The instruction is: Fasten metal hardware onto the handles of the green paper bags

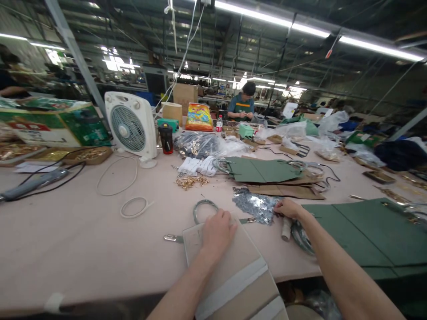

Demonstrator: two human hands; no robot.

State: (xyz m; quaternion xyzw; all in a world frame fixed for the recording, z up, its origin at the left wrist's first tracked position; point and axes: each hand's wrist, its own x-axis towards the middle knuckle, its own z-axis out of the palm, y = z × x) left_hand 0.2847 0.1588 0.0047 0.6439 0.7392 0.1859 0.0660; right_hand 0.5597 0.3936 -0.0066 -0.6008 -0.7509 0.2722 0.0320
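My left hand (217, 234) lies on a beige panel with white strips (230, 271), which reaches the table's near edge. Just beyond those fingers is a grey metal-looking ring or hoop (204, 209), partly hidden by the hand. A metal buckle with a green tab (172, 238) lies left of the panel. My right hand (289, 209) appears to grip a small cream roll (286, 229) and is next to a heap of silver scraps (256, 204). A large green leather panel (362, 231) lies to its right, under a clear coiled strip (302, 238).
A pink-covered worktable (80, 240) holds green panels, brass fittings (191, 181), white cord (133, 207), bagged parts (196, 144), a white fan (130, 124) and a black flask (166, 138). A co-worker (242, 103) sits across the table, working with both hands.
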